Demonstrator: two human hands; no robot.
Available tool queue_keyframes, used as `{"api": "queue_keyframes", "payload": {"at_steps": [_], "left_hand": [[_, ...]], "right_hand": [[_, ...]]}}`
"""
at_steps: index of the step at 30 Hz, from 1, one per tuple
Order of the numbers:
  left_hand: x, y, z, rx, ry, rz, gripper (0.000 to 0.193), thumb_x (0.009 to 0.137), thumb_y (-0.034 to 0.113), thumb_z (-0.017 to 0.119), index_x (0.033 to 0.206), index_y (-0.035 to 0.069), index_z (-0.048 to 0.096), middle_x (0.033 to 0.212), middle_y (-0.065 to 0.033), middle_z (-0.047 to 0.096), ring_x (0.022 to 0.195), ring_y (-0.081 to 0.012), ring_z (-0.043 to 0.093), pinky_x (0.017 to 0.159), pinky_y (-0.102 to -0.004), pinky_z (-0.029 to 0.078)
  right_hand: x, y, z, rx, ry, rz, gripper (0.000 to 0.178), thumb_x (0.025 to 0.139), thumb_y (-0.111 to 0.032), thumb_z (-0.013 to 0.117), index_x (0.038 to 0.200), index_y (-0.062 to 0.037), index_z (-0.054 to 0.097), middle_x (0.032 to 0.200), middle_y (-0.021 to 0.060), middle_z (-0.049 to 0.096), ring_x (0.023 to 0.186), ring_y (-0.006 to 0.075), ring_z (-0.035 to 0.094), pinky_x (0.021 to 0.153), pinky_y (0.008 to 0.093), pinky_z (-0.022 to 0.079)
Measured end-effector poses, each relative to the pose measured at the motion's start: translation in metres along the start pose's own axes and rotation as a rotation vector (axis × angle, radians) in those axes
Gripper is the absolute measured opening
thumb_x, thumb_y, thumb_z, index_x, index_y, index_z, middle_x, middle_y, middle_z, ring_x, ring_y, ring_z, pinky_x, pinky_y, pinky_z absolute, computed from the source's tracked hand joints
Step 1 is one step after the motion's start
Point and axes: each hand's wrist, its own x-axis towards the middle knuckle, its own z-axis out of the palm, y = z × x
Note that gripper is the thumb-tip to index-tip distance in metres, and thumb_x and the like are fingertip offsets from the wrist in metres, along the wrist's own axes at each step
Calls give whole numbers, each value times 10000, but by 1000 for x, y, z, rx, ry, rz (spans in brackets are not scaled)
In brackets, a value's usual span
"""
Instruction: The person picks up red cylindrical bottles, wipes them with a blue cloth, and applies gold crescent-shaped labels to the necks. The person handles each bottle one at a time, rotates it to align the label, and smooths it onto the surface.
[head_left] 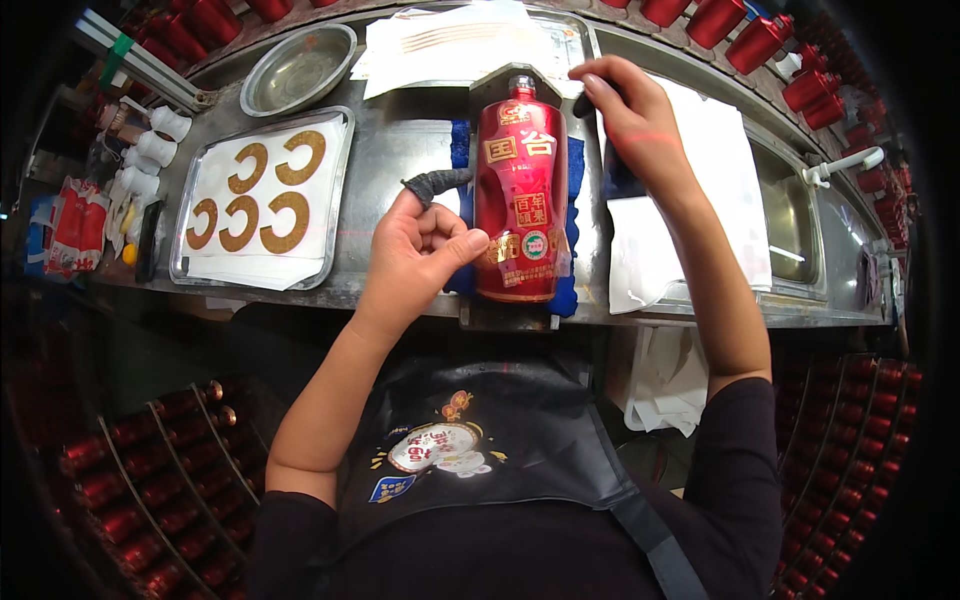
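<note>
Red bottle [520, 215], twelve o'clock: left hand [410, 245] touches, unclasped; uneven pressure could roll it. Right hand [637, 125]: grip, I can't tell.

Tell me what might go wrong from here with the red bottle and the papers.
The red bottle might turn or slide on the blue cloth, since only the left hand is at its side. The right forearm passes over the white sheet, so a sweep could drag it.
</note>
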Motion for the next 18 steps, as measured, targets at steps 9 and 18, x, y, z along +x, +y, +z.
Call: {"api": "queue_keyframes", "payload": {"at_steps": [9,18], "left_hand": [[-1,-2,-12,-16,-136,-126,568,869,65,767,1328,26,436,847,-5,616,672,-20,554,577,-165,427],[13,0,-23,108,-15,-31,522,872,12,731,1331,18,484,846,-5,595,685,-40,559,589,-180,430]], "right_hand": [[-139,0,12,260,-188,487,554,836,-191,818,1293,-37,544,955,-36,535,589,-43,384,513,149,307],[-98,9,-4,-308,-242,114,774,679,-298,910,1317,-66,537,896,70,617,619,106,518,573,277,457]]}}
